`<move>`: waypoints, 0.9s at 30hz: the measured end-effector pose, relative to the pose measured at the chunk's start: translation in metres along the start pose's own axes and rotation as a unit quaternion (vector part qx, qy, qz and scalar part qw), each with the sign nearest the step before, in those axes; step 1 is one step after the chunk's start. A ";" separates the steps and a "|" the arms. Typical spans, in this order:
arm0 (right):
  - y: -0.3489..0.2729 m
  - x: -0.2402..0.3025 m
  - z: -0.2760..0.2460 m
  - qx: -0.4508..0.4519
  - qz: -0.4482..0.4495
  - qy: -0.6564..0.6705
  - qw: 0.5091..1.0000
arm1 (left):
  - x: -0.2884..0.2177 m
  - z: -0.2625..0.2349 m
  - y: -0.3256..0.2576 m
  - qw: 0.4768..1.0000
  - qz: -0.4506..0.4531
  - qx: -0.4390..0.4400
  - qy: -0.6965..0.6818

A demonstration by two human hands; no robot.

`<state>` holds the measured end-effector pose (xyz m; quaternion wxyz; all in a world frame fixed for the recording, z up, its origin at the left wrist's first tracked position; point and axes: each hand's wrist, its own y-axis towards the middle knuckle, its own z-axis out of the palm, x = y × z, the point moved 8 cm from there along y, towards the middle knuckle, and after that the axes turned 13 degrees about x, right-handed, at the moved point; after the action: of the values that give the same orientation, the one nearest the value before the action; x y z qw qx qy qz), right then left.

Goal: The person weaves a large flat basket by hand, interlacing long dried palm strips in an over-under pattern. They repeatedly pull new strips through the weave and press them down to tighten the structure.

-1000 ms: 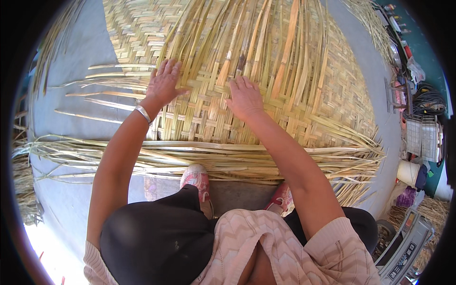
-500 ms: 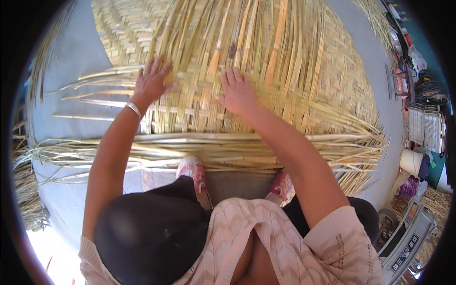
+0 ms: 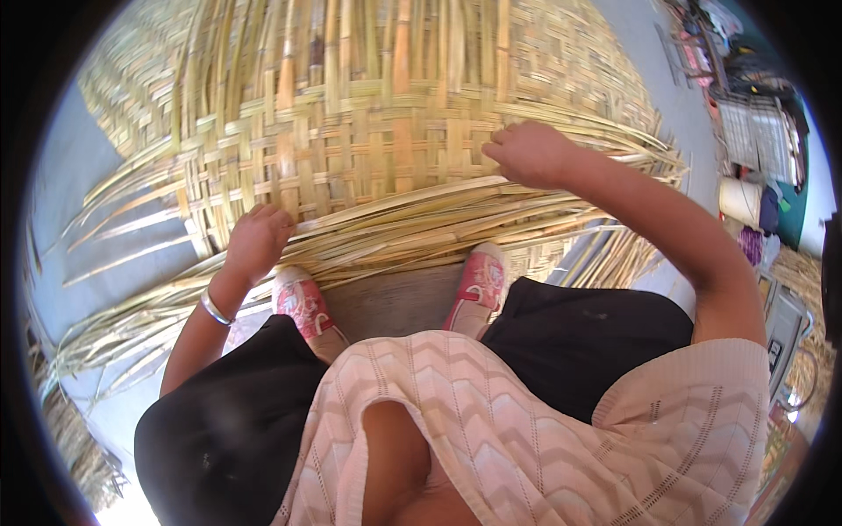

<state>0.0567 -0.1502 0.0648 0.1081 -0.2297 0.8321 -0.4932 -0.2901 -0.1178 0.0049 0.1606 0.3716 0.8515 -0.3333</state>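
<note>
- Now we see a large woven mat of pale yellow bamboo strips (image 3: 377, 131) filling the picture from 10 to 2 o'clock, lying on the grey floor (image 3: 70, 193).
- Our left hand (image 3: 256, 241), at 9 o'clock, curls its grip over the loose bundle of long split strips (image 3: 412, 230) along the mat's near edge.
- Our right hand (image 3: 526, 153), at 2 o'clock, is fisted, its grip pinching a strip end at the woven edge.
- A silver bangle (image 3: 214, 309) circles the left wrist.
- Two pink patterned shoes (image 3: 478, 285) rest just beneath the bundle, near the centre.
</note>
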 end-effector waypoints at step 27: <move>-0.089 -0.089 0.019 -0.432 -0.230 0.811 0.321 | 0.093 -0.128 -0.157 0.884 -0.301 -0.204 0.294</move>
<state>0.1659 -0.1573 0.1287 -0.8529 0.0884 0.5145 -0.0101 -0.4723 -0.0597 0.1202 -0.1327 0.1378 0.9797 -0.0599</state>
